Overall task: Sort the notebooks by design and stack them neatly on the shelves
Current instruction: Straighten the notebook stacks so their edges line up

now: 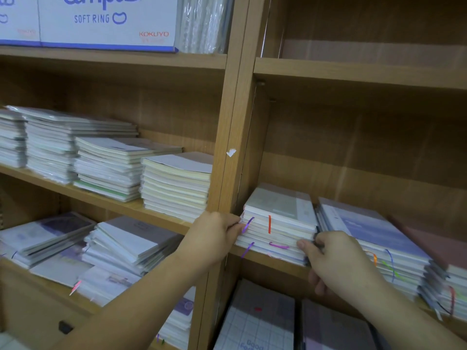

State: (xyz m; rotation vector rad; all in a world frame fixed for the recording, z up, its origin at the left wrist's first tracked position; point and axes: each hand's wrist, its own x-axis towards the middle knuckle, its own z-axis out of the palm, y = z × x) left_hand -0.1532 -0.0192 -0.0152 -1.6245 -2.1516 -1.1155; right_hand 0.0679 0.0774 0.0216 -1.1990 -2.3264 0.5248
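A stack of pale notebooks (279,223) with purple and orange ribbon markers lies on the right bookcase's wooden shelf (267,260), hard against the upright. My left hand (214,236) grips the stack's left front corner, its fingertips tucked between the notebooks and the upright. My right hand (331,258) holds the stack's right front corner, thumb on the page edges and fingers curled behind and under. Right beside it lies a taller stack of lilac-covered notebooks (374,238).
The wooden upright (235,122) divides two bookcases. The left bookcase holds several notebook stacks (174,188) on two shelves, with white Campus boxes (106,21) on top. A dark red stack (444,269) sits far right. Checked and purple notebooks (257,322) lie on the shelf below.
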